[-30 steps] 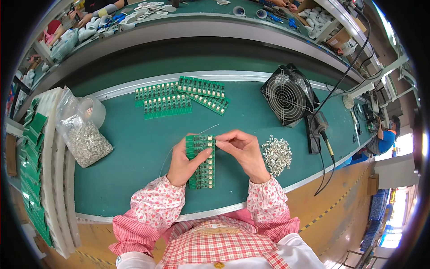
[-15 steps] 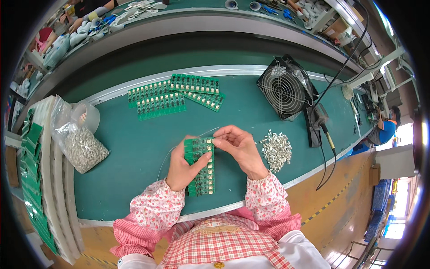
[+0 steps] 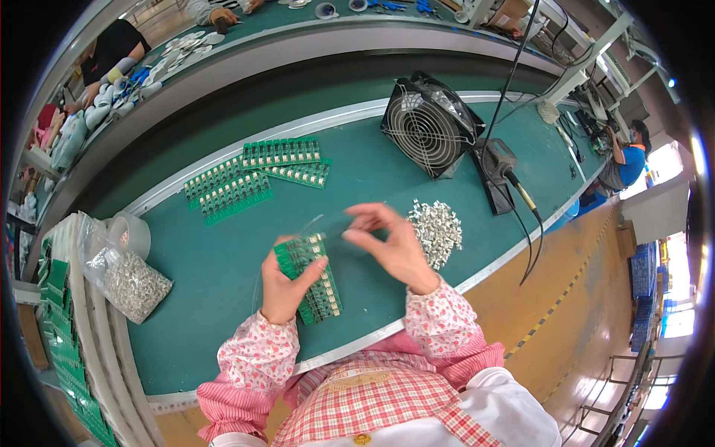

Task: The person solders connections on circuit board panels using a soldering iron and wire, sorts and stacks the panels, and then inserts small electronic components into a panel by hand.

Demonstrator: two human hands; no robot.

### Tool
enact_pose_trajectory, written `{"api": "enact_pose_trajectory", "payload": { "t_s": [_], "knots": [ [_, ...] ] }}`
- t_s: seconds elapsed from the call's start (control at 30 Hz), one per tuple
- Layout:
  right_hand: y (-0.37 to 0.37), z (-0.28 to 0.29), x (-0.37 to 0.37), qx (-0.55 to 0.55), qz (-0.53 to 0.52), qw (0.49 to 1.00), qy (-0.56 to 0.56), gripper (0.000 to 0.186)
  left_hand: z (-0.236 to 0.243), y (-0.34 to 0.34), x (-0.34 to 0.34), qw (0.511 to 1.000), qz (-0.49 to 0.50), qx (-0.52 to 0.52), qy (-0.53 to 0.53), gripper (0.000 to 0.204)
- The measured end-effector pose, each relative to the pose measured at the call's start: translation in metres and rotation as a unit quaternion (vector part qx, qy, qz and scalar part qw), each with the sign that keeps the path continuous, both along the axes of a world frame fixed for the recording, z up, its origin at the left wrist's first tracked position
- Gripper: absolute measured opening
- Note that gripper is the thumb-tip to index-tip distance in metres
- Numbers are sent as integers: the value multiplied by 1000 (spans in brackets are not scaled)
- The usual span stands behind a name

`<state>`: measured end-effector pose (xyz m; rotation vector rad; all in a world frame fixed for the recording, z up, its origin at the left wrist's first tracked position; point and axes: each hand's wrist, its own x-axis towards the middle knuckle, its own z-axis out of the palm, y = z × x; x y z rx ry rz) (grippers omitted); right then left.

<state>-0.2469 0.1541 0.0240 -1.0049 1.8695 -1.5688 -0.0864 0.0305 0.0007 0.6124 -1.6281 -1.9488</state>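
My left hand (image 3: 280, 281) grips a green circuit board panel (image 3: 322, 296) with a row of small white parts along its right side. Its thumb lies across the panel's face. A thin silvery wire (image 3: 313, 223) sticks out above the panel and trails down past the left hand. My right hand (image 3: 400, 252) hovers to the right of the panel, apart from it, with thumb and fingers spread and slightly blurred. Nothing shows between them. Just beyond that hand lies a heap of small white components (image 3: 438, 232).
Several circuit board panels (image 3: 237, 195) overlap at the back left. A black fan (image 3: 428, 130) and a soldering iron (image 3: 525, 195) with its cable stand at right. A bag of components (image 3: 135, 287), a tape roll (image 3: 135, 237) and white racking with boards (image 3: 97, 328) line the left.
My right hand has come away from the panel's top end, its fingers now apart. The panel tilts a little in my left hand. The whole view has turned and shifted.
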Motion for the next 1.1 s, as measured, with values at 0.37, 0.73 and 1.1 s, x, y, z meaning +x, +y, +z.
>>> {"api": "enact_pose_trajectory", "payload": {
  "t_s": [0.37, 0.73, 1.1],
  "knots": [
    [46, -13, -29, 97, -98, 871, 471, 18, 1, 1, 2, 987, 42, 152, 28, 22],
    [5, 2, 2, 6, 19, 977, -214, 22, 4, 2, 2, 989, 43, 137, 27, 21],
    [-15, -2, 14, -29, 42, 970, -237, 19, 6, 1, 2, 991, 47, 122, 17, 19]
  ]
}}
